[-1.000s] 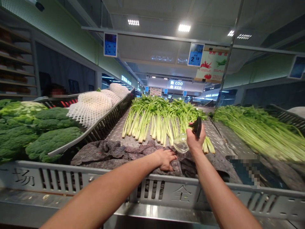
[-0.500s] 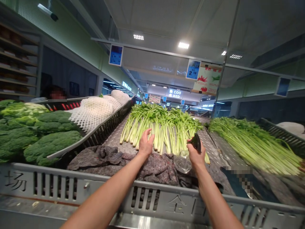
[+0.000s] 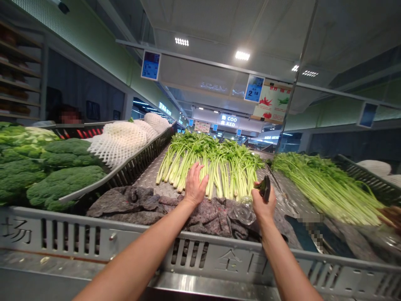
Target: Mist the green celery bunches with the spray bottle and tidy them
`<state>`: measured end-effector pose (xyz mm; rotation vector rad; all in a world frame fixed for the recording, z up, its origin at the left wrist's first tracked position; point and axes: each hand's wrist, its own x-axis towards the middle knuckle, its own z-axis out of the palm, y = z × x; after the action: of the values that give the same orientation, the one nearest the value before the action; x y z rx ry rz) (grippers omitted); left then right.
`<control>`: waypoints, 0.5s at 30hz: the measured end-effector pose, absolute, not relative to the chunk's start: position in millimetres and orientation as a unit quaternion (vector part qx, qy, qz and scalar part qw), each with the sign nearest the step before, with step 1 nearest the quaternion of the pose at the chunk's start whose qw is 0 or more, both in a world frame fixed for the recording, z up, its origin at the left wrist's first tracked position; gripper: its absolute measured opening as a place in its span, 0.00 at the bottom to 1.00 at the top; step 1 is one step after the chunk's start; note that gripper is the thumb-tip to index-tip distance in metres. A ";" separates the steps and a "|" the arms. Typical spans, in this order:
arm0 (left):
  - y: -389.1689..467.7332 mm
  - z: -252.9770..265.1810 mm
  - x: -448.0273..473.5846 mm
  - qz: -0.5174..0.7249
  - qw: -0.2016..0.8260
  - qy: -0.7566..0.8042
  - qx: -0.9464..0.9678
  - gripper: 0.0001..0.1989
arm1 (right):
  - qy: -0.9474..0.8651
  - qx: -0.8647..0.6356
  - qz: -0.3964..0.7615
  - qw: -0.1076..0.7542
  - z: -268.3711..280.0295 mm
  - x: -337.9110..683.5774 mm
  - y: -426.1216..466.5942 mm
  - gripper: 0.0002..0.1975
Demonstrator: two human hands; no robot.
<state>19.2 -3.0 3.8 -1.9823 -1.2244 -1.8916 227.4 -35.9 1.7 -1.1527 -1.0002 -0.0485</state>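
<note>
A row of celery (image 3: 216, 167) lies on the textured metal shelf, leaves toward the back and pale stalk ends toward me. My left hand (image 3: 196, 184) hovers at the front of the stalks with its fingers stretched and apart, holding nothing; whether it touches the celery I cannot tell. In my right hand (image 3: 263, 205), at the right end of the row, is a spray bottle (image 3: 243, 212) with a black trigger head and a clear body, tilted to the left. Under both hands a crumpled grey cloth (image 3: 131, 207) runs along the shelf front.
A grey slotted front rail (image 3: 125, 242) crosses in front of me. Broccoli (image 3: 65, 184) and produce in white foam nets (image 3: 120, 140) fill the left section behind a black divider (image 3: 138, 167). A mirror panel (image 3: 338, 138) on the right reflects the celery. Price signs (image 3: 254, 88) hang above.
My left hand has shifted slightly right and its fingers have spread over the stalks. My right hand with the spray bottle has moved a little to the right.
</note>
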 end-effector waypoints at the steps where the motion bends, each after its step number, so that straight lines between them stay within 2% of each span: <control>1: -3.1 3.7 19.3 -0.627 0.070 -0.410 -0.658 0.20 | -0.457 -0.517 -0.022 0.723 2.0 226.6 -36.2 0.16; 5: -2.7 3.4 19.6 -0.624 0.068 -0.423 -0.654 0.20 | -0.469 -0.518 -0.022 0.715 3.1 223.3 -38.6 0.13; 15: -3.4 3.5 20.2 -0.625 0.065 -0.441 -0.641 0.20 | -0.465 -0.502 -0.037 0.728 -2.4 227.4 -34.1 0.16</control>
<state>20.2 -3.4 3.5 -1.9338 -1.3322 -1.8858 227.4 -34.1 -2.4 -1.1059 -1.0257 -0.0825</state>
